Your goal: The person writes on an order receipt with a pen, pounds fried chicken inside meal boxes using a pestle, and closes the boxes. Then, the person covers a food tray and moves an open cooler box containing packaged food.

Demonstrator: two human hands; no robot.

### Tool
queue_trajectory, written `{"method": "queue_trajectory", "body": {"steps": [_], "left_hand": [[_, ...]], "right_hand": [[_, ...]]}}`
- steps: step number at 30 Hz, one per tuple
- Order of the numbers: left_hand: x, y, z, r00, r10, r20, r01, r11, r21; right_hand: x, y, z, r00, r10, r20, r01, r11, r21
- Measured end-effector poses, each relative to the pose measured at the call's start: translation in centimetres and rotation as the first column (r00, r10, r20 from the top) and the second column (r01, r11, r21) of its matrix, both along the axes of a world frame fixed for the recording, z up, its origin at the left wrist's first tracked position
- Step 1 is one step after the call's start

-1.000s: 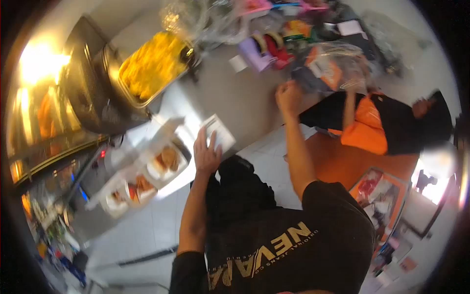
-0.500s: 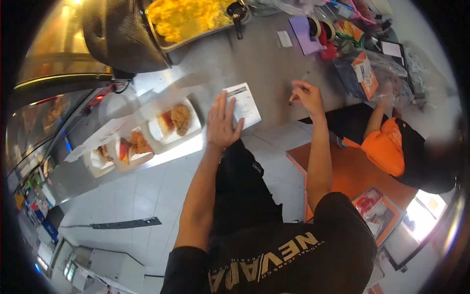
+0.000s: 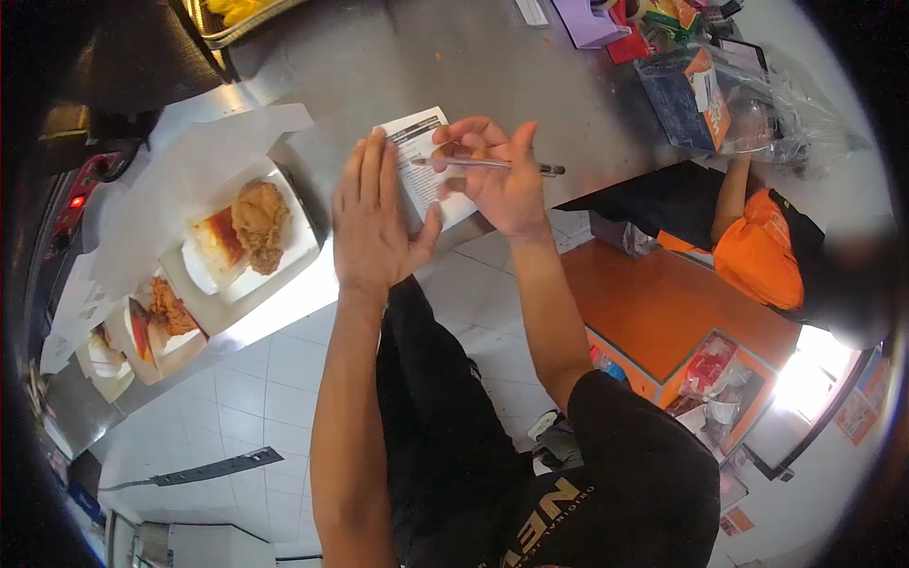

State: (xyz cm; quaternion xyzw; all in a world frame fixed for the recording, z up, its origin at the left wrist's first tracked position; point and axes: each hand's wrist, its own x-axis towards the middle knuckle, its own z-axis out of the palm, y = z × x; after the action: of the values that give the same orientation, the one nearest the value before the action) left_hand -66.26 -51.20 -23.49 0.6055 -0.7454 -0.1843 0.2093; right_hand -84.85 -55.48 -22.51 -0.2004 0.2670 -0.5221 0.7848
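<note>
My left hand (image 3: 377,222) lies with its fingers stretched out over the left edge of a printed white paper pad (image 3: 413,142) on the metal counter. Over the pad's right part, my right hand (image 3: 497,180) holds a clear pen (image 3: 473,162) between its fingers, with the pen's tip pointing left above the print. Left of my left hand, an open white box (image 3: 308,241) contains a fried chicken piece (image 3: 258,225) and a wrapped item (image 3: 218,248).
More open food boxes (image 3: 180,358) line the counter's left edge. A tray of yellow food (image 3: 237,11) stands at the top left. On the right are a purple tape dispenser (image 3: 582,24), plastic bags (image 3: 781,114) and a person in orange and black (image 3: 757,251).
My right hand has moved left with the pen, from over the bare counter to over the pad. My left hand stays at the pad's left edge. The view has shifted nearer the boxes.
</note>
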Motion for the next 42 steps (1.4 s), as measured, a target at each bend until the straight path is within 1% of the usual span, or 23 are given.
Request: {"method": "queue_trajectory", "body": {"steps": [3, 4, 5, 7, 8, 11, 14, 17, 20, 23, 26, 29, 32, 35, 38, 42], "left_hand": [[-0.1, -0.1, 0.0, 1.0, -0.002, -0.014, 0.001, 1.0, -0.014], [-0.1, -0.1, 0.2, 1.0, -0.003, -0.016, 0.002, 1.0, -0.011], [-0.1, -0.1, 0.2, 1.0, -0.003, -0.02, 0.003, 1.0, -0.009], [-0.2, -0.1, -0.4, 0.999, -0.006, -0.034, 0.005, 0.999, -0.046], [-0.2, -0.1, -0.5, 1.0, -0.003, -0.027, 0.002, 0.999, -0.051], [-0.2, -0.1, -0.3, 1.0, -0.006, 0.015, 0.006, 0.999, -0.039], [0.0, -0.1, -0.4, 0.999, -0.019, 0.032, 0.02, 0.999, -0.03], [-0.1, 0.0, -0.6, 0.999, -0.02, 0.026, 0.021, 0.999, -0.037], [0.0, -0.1, -0.5, 0.999, -0.019, 0.034, 0.02, 0.999, -0.034], [0.0, 0.0, -0.8, 0.999, -0.017, 0.034, 0.018, 0.999, -0.026], [0.0, -0.1, -0.8, 0.999, -0.014, 0.037, 0.015, 1.0, -0.018], [0.0, -0.1, -0.6, 0.999, -0.014, 0.033, 0.014, 1.0, -0.01], [-0.1, -0.1, -0.6, 1.0, -0.012, 0.017, 0.012, 1.0, -0.008], [-0.1, -0.1, -0.5, 1.0, -0.011, 0.019, 0.011, 1.0, -0.003], [0.0, -0.1, -0.6, 1.0, -0.01, 0.01, 0.01, 1.0, -0.003], [0.0, 0.0, -0.8, 1.0, -0.008, 0.001, 0.008, 1.0, -0.013]], "right_hand": [[0.2, -0.2, -1.8, 0.962, 0.001, -0.275, -0.07, 0.968, -0.241], [0.4, 0.3, -1.9, 0.972, -0.084, -0.22, 0.043, 0.982, -0.183], [0.4, 0.5, -1.8, 0.918, -0.13, -0.376, 0.032, 0.966, -0.255], [0.4, 1.0, -1.8, 0.734, -0.233, -0.637, -0.033, 0.926, -0.377], [0.8, 1.1, -1.7, 0.67, -0.311, -0.674, 0.001, 0.908, -0.418], [0.7, 2.0, -1.6, 0.573, -0.352, -0.74, -0.069, 0.879, -0.472], [1.1, 2.4, -2.1, 0.53, -0.421, -0.736, -0.083, 0.838, -0.539], [0.9, 2.4, -2.2, 0.471, -0.438, -0.766, -0.144, 0.818, -0.557], [0.2, 2.1, -2.1, 0.446, -0.426, -0.787, -0.167, 0.825, -0.54], [-0.7, 1.1, -2.6, 0.43, -0.499, -0.752, -0.072, 0.811, -0.58], [-1.8, 0.6, -2.5, 0.449, -0.428, -0.785, -0.075, 0.857, -0.51], [-1.9, 0.4, -2.2, 0.454, -0.4, -0.796, -0.113, 0.86, -0.497], [-2.0, 0.2, -2.3, 0.43, -0.39, -0.814, -0.12, 0.869, -0.48], [-2.0, 0.1, -2.3, 0.407, -0.424, -0.809, -0.126, 0.851, -0.509], [-1.9, 0.4, -2.6, 0.426, -0.454, -0.783, -0.088, 0.84, -0.535], [-2.2, 0.6, -2.6, 0.419, -0.419, -0.806, -0.144, 0.845, -0.515]]}}
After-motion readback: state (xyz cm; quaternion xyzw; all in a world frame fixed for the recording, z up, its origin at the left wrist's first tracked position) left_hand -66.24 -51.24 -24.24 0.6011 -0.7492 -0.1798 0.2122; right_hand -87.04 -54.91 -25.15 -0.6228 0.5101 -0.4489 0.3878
